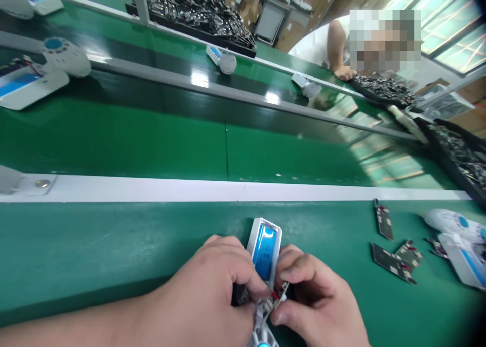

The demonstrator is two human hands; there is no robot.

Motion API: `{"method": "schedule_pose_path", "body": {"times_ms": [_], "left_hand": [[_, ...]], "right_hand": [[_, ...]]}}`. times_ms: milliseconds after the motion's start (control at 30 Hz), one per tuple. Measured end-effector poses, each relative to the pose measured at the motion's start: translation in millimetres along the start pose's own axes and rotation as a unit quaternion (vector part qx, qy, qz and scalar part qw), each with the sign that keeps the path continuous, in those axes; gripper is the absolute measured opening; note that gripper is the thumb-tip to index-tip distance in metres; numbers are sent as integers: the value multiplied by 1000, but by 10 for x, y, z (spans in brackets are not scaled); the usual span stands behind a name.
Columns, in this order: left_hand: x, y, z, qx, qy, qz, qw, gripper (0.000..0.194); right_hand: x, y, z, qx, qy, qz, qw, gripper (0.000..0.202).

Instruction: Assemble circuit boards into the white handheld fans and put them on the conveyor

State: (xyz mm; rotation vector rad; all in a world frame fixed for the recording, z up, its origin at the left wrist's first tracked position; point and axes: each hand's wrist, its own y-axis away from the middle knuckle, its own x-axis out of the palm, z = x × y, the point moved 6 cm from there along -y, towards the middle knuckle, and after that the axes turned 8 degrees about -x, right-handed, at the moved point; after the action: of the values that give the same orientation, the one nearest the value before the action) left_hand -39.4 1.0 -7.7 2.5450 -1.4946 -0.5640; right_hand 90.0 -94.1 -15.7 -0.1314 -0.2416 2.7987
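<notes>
In the head view, the left hand (218,291) is curled over a white device (281,235) with a blue panel, thumb and fingers pinching it near its middle, low at the centre of the green table (114,245). The right hand (317,299) comes in from the other side, thumb and fingertips pinching a small circuit board (279,299) with a red part, right against the device. Off to the right lie loose circuit boards (384,221), one alone, two overlapping, and beside them another white device (465,258). Across the white strip (190,189), more devices sit on the far green surface, and a person in white (322,43) leans in with a hand by a black tray heaped with small dark parts (385,88).
</notes>
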Motion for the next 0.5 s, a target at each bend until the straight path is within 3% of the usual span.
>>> {"method": "schedule_pose_path", "body": {"times_ms": [233,500], "left_hand": [[25,40,11,33,-9,-39,999,16],[78,116,127,-6,16,9,1000,8]], "right_hand": [[23,1,52,-73,34,-10,997,31],[67,24,55,-131,38,11,991,27]]}}
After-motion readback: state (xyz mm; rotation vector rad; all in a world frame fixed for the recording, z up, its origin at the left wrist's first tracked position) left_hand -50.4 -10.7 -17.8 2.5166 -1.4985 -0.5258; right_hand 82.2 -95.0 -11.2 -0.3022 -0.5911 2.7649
